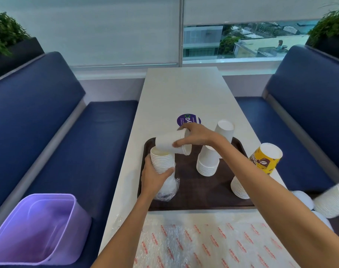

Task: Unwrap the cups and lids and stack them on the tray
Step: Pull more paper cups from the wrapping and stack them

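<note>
Your right hand [195, 137] grips a white cup [171, 142] near its rim. The thumb lies along the near side, and the cup is tipped on its side with the mouth toward the right. Its base hangs just over the open top of the stack of white cups [162, 160], which your left hand [155, 176] holds with fingers curled round it. That stack stands mouth-up at the left edge of the brown tray [193, 190], its lower part wrapped in clear plastic wrap [167, 190].

In the middle of the tray stands an upside-down stack [208, 161]. At the tray's right edge, a yellow printed cup [265, 159] tops another leaning stack. Bubble wrap [203, 242] with red print covers the near end of the counter [184, 89]. A purple bin [39, 229] sits on the blue bench at your left.
</note>
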### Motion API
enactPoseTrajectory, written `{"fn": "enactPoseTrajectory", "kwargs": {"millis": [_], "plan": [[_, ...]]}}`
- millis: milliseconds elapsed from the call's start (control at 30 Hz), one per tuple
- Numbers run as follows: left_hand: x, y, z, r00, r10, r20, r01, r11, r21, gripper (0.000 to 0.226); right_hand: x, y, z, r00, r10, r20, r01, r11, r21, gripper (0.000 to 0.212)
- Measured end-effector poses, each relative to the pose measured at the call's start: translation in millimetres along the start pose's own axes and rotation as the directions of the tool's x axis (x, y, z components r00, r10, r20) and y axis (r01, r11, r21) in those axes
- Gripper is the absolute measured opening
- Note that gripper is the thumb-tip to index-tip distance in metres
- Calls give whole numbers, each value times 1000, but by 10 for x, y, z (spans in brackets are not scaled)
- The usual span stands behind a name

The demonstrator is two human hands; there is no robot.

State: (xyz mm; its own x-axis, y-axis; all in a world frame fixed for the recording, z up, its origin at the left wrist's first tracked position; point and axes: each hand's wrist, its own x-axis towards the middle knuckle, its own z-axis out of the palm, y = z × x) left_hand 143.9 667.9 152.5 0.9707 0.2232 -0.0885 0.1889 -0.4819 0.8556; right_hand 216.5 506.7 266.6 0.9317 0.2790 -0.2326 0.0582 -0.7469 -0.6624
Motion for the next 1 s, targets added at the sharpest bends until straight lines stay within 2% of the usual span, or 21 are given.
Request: {"fn": "enactPoseTrajectory", "kwargs": {"millis": [100, 167, 233, 300, 333, 400, 467, 533, 600, 667, 800, 833, 900, 1000], "plan": [[-7, 14, -2, 1000, -9, -24, 8, 1000, -9, 92, -47, -12, 0, 996, 30, 82, -16, 985, -172, 54], [-7, 18, 5, 1000, -11, -27, 10, 1000, -13, 92, -58, 5, 47, 995, 27, 93, -7, 978, -207, 44], [-10, 13, 8, 1000, -3, -18, 3, 1000, -15, 92, -57, 65, 79, 999, 16, 50, -10, 992, -129, 43], [-8, 1, 8, 1000, 4, -14, -4, 1000, -12, 93, -98, 137, 57, 994, 19, -104, -15, 999, 33, 51], [-10, -4, 7, 1000, 5, -13, -5, 1000, -13, 93, -141, 174, 38, 972, 33, -231, -4, 992, 125, 56], [-10, -15, 14, 1000, 12, -17, -12, 1000, 0, 94, -235, 261, 29, 860, 93, -501, 56, 960, 275, 62], [-20, -16, 23, 1000, 20, -18, -20, 999, 27, 94, -318, 378, 80, 743, 150, -653, 111, 934, 341, 66], [-23, -11, 27, 1000, 23, -11, -23, 999, 32, 94, -348, 518, 170, 684, 204, -701, 100, 925, 366, 68], [-20, -10, 29, 1000, 20, -9, -20, 1000, 23, 93, -329, 676, 263, 667, 270, -694, 49, 914, 403, 71], [-19, -14, 29, 1000, 20, -12, -19, 999, 31, 93, -307, 799, 335, 676, 321, -663, 5, 898, 440, 74], [-16, -25, 44, 1000, 19, -13, -18, 998, 60, 94, -275, 961, 451, 718, 321, -617, -11, 892, 452, 85], [-16, -28, 47, 1000, 19, -12, -18, 998, 60, 94, -272, 966, 465, 702, 326, -633, -7, 893, 451, 89], [-13, -37, 53, 1000, 17, -11, -17, 998, 62, 94, -273, 914, 478, 623, 327, -711, -2, 909, 416, 92], [-10, -55, 58, 1000, 8, -8, -7, 999, 54, 95, -300, 711, 504, 512, 200, -836, 110, 949, 294, 82]]}}
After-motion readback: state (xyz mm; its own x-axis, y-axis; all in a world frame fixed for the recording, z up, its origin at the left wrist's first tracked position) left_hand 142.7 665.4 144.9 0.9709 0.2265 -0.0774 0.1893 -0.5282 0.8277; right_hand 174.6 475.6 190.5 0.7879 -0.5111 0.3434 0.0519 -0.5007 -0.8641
